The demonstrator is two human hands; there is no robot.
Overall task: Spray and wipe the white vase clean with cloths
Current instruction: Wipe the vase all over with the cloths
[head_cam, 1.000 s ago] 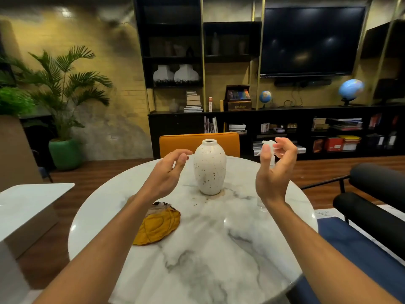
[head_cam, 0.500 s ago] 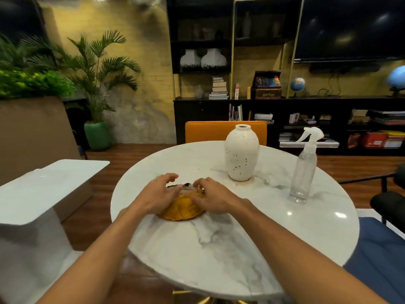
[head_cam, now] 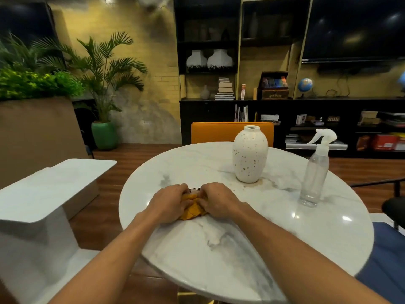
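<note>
A white speckled vase [head_cam: 249, 154] stands upright on the round marble table [head_cam: 241, 249], toward its far side. A clear spray bottle [head_cam: 315, 172] with a white trigger head stands to the vase's right. Nearer to me, left of the vase, lies a crumpled yellow cloth [head_cam: 192, 210]. My left hand [head_cam: 169, 202] and my right hand [head_cam: 215, 199] both press down on the cloth, fingers curled into it from either side. Most of the cloth is hidden under my hands. A dark edge shows at its far side.
An orange chair back [head_cam: 210, 132] stands behind the table. A white side table [head_cam: 43, 189] sits at the left, a blue seat [head_cam: 385, 260] and a black armrest at the right. Dark shelves, plants and a screen line the far wall.
A second ago both hands were raised on either side of the vase. They came down onto the yellow cloth and have since closed tighter on it. The view shifted left and down.
</note>
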